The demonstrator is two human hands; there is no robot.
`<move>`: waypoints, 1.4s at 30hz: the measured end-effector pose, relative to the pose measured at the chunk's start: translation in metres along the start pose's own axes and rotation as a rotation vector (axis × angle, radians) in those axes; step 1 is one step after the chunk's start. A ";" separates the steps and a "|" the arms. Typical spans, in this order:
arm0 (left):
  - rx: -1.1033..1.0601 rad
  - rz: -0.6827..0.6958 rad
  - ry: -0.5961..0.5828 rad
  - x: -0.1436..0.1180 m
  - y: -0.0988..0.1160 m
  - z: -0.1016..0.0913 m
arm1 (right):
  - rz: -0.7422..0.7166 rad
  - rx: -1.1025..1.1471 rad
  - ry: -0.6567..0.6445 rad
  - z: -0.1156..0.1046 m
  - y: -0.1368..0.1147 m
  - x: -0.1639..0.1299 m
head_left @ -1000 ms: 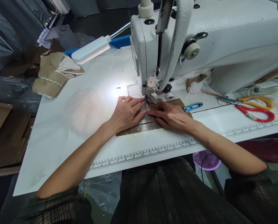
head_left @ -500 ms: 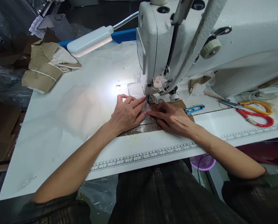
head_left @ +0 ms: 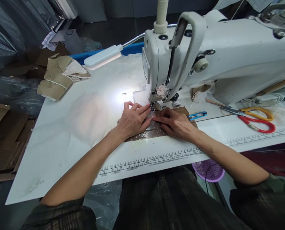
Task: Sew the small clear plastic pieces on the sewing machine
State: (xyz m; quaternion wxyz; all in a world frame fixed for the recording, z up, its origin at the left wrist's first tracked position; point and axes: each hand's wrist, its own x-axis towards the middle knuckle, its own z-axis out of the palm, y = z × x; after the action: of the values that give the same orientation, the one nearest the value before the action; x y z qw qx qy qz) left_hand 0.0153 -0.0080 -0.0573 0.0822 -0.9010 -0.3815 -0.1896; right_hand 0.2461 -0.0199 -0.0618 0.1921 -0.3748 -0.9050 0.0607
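Beneath the needle end of the white sewing machine [head_left: 152,103] lies a small piece of sheer, whitish fabric [head_left: 152,114]. My left hand [head_left: 134,120] rests on the left side of it, fingers stretched forward and fingertips close to the presser foot. From the right, my right hand [head_left: 177,124] pinches the near edge of the fabric between thumb and forefinger, its other fingers curled. Both hands lie over a brown, tape-like covered plate [head_left: 148,135] with loose thread bits on it. Exactly how the fabric sits under the foot is hidden by my fingers.
Blue thread snips [head_left: 197,115] lie beside my right hand. Farther right are scissors [head_left: 257,118] with red and orange handles. A lamp [head_left: 103,57] lights the white table [head_left: 53,153]; a wrapped bundle [head_left: 57,78] sits back left. A printed ruler [head_left: 142,163] runs along the front edge.
The camera view has shifted, so more of the machine's top shows. Both hands keep nearly the same place at the needle, with the sheer fabric still between them.
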 end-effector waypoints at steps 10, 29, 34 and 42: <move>-0.108 0.052 0.078 0.000 0.001 -0.009 | 0.049 0.063 0.012 0.002 0.000 0.000; -0.271 0.050 -0.015 0.001 0.003 -0.011 | 0.079 0.128 -0.010 0.002 0.002 -0.001; -0.242 0.030 -0.045 0.002 0.005 -0.012 | 0.094 0.188 0.026 0.002 0.004 0.000; -0.176 0.125 0.060 0.000 0.004 -0.005 | 0.119 0.353 0.223 0.004 0.012 0.005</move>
State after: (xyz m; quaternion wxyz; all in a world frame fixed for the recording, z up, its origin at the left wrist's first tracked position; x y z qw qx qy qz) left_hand 0.0165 -0.0120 -0.0530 0.0260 -0.9206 -0.3039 -0.2440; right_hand 0.2490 -0.0083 -0.0673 0.3499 -0.3924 -0.8296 0.1878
